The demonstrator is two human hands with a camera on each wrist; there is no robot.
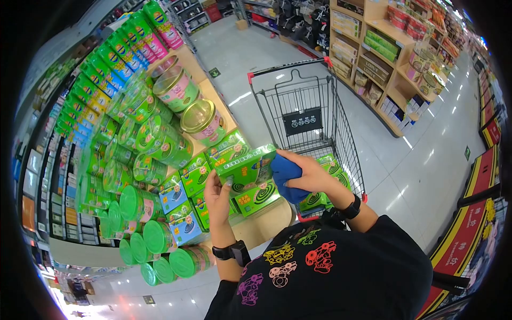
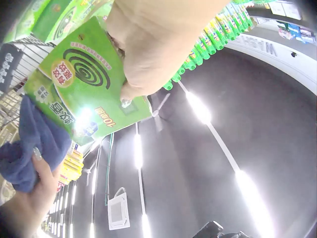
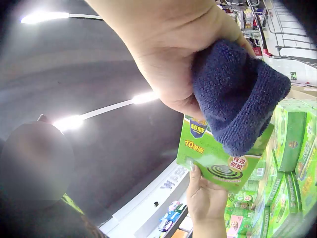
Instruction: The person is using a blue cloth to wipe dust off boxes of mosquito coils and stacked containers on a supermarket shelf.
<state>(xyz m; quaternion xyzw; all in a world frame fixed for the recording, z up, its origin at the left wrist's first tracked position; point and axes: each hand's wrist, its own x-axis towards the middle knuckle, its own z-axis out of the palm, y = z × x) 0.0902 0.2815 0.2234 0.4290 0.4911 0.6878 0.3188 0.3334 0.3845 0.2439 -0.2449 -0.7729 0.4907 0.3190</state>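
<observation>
My left hand (image 1: 216, 196) grips one end of a green mosquito coil box (image 1: 246, 163), thumb on its face. A black spiral and a red-and-white round mark show on the box (image 2: 81, 84) in the left wrist view. My right hand (image 1: 311, 172) grips a bunched blue cloth (image 1: 286, 178) at the box's other end. From the right wrist, the towelling cloth (image 3: 233, 94) overlaps the upper part of the box, and my left hand (image 3: 205, 201) shows below. Under the held box, more green coil boxes (image 1: 257, 198) lie on the display.
Green-lidded tubs (image 1: 158, 237) and gold-lidded tubs (image 1: 200, 117) crowd the wooden display beside rows of green spray bottles (image 1: 141, 26). A shopping cart (image 1: 341, 133) stands to the right with green boxes (image 1: 333, 169) inside. Wooden shelving (image 1: 373, 69) lies beyond the tiled aisle.
</observation>
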